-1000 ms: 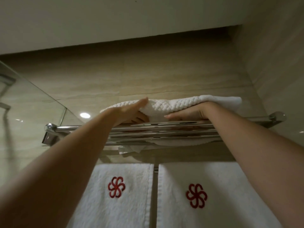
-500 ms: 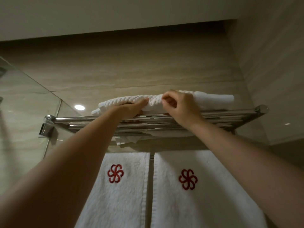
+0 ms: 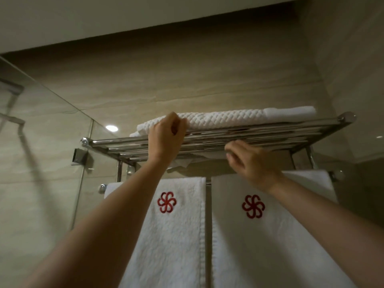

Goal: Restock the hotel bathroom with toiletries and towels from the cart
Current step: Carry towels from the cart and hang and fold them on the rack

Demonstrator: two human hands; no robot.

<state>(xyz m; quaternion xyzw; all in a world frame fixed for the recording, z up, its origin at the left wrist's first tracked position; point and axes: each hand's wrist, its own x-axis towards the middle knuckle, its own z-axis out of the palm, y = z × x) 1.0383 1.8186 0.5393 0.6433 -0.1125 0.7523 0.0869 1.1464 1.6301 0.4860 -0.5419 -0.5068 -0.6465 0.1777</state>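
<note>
Two hanging towels (image 3: 172, 235) with red flower logos drape from the lower bar nearest the camera, side by side, narrow gap between them. Both forearms reach up past them.

Right hand (image 3: 254, 163) sits just under the front of the chrome rack (image 3: 311, 125), palm down, fingers (image 3: 232, 147) loosely curled, holding nothing that shows; fingertips near a white fold (image 3: 182, 163) sagging through the bars. Whether it touches that fold, cannot tell.

Left hand (image 3: 166, 138) is higher, wrist bent back, fingers curled shut onto the front-left edge of the waffle-textured folded towel (image 3: 224, 120) lying flat on top of the rack. A smoother white towel end (image 3: 291, 112) sticks out at the right, same stack.

Step in hand, likely: squaring the folded towel on the shelf. To do well: pinch the edge lightly, slide rather than lift so the folds stay; push the drooping fabric back up between bars from below; align the front edge parallel to the front rail. Risk: tugging one corner skews the stack.

Behind: glass shower panel (image 3: 41, 142) on the left, beige tiled wall (image 3: 187, 80).
</note>
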